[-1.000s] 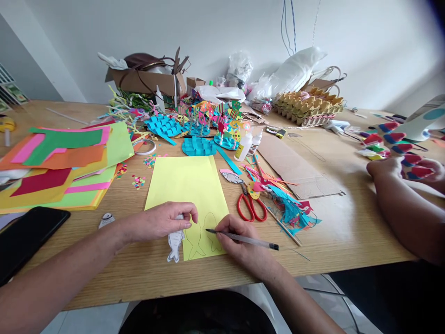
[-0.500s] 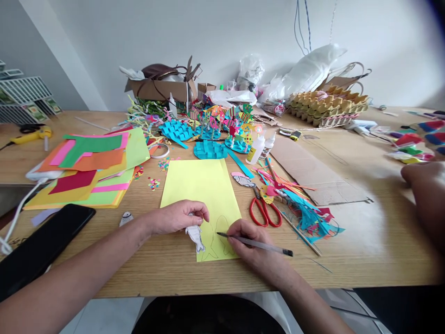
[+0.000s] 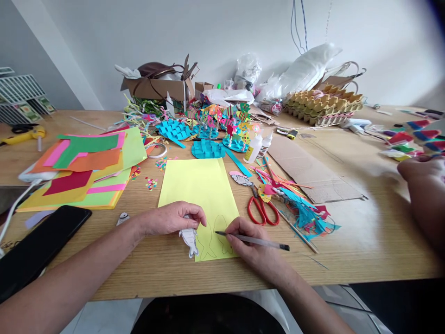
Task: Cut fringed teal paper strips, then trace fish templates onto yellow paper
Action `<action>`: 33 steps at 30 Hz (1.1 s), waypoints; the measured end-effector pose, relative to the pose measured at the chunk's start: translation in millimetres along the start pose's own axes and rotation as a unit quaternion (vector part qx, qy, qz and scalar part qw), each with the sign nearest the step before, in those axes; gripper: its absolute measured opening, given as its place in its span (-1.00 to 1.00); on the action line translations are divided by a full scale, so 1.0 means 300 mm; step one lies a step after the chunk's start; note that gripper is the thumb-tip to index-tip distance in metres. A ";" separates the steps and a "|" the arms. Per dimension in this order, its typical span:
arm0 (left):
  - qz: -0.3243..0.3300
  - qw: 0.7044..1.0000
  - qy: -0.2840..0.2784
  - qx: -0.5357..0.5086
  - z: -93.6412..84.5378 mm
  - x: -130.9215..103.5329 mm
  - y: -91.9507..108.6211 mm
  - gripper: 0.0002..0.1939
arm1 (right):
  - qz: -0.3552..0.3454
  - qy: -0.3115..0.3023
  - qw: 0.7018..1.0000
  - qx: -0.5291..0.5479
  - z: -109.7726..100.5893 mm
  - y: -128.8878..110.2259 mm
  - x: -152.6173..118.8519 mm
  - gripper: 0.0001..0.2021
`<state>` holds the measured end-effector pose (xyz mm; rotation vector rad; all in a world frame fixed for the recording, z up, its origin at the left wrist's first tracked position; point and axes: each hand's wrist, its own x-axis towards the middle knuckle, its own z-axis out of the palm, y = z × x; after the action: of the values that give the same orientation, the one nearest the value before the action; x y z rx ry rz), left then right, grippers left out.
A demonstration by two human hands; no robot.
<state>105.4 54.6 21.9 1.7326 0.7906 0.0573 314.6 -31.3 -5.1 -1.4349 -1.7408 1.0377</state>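
Note:
A yellow sheet of paper (image 3: 194,185) lies in front of me, with two fish outlines drawn in its lower part. My left hand (image 3: 177,217) pinches a white paper fish cutout (image 3: 189,241) at its upper end, by the sheet's left edge. In my right hand (image 3: 250,241) is a pen (image 3: 260,240), its tip at the right-hand outline. Red-handled scissors (image 3: 262,211) lie right of the sheet, close to another paper fish (image 3: 241,178). A further paper fish (image 3: 123,218) shows partly behind my left forearm.
Coloured paper (image 3: 86,153) is stacked at the left above a black phone (image 3: 52,246). Glue bottles (image 3: 253,148), paper strips (image 3: 309,218) and a cardboard piece (image 3: 313,174) lie to the right. Another person's hand (image 3: 424,178) is at the far right.
My left hand has shifted slightly left, and the paper fish has moved off the yellow sheet's drawn outline a little. My right hand keeps the pen at nearly the same spot.

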 end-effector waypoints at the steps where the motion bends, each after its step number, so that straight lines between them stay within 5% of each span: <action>1: 0.002 1.000 -0.003 -0.002 0.000 0.000 -0.004 -0.81 | 0.005 -0.002 1.000 0.005 -0.001 0.000 0.000 -0.95; 24: 0.008 0.999 -0.041 0.012 0.016 0.043 0.012 -0.81 | -0.008 0.014 0.999 0.033 -0.002 -0.003 0.000 -0.95; 33: 0.061 0.996 -0.054 -0.033 0.011 0.074 0.066 -0.84 | -0.003 0.111 0.980 0.163 -0.003 0.021 -0.020 -0.83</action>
<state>133.3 61.6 30.2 1.7056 0.5983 0.0709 319.6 -36.5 -10.3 -1.2818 -1.3460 1.0588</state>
